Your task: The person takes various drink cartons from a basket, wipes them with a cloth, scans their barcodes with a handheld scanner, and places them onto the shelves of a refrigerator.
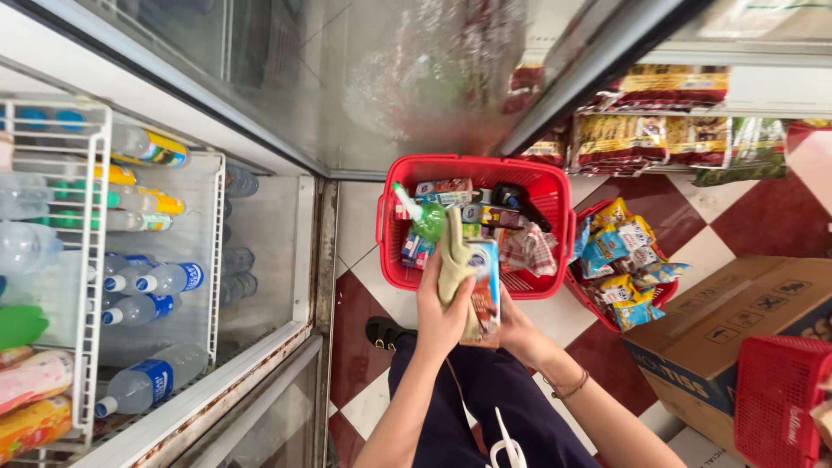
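Carton (487,290), small drink box, upright between both hands above red basket (555,195). Left hand (442,316) wrapped round near side, pressing beige cloth (455,260) against it. Right hand (511,325) cupped beneath and behind, fingers mostly hidden. Risk: cloth sliding under grip, carton slipping down onto packed bottles and cartons just ahead.

A tall drink carton (487,290), white and blue with red at its lower part, stands nearly upright just above the near rim of a red basket. A pale yellowish-green cloth (455,260) drapes against its left face, touching it.
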